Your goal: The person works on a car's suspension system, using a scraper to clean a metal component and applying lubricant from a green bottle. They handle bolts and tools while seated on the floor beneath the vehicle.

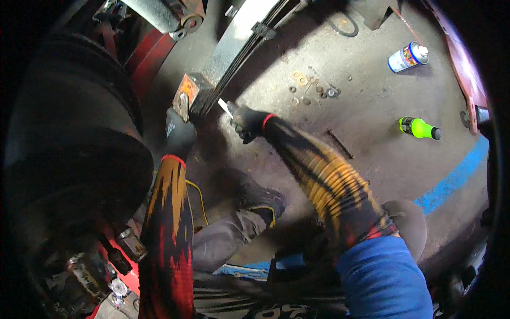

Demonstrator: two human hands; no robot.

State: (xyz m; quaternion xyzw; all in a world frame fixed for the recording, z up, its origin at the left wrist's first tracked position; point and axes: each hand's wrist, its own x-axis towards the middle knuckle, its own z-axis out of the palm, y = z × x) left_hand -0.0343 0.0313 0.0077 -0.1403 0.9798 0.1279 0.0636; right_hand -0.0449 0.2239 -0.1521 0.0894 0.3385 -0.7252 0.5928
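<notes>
My left hand (180, 133), in a dark glove, is closed around the lower end of a worn metal piece (183, 107). That piece rests against a boxy block with orange and bare-metal patches (192, 87), at the near end of a long grey beam (234, 45). Dark layered strips (234, 69) run along the beam's right side. My right hand (247, 123), also gloved, grips a slim white tool (226, 108) whose tip points at the beam's end, slightly apart from it. The tool's exact kind is hidden by my fingers.
A large black tire (79, 122) fills the left side. Washers and nuts (313, 90) lie on the concrete, with a dark rod (340, 144) nearer. To the right are a spray can (406, 58) and a lime-green bottle (419, 128). Wrenches (241, 272) lie near my legs.
</notes>
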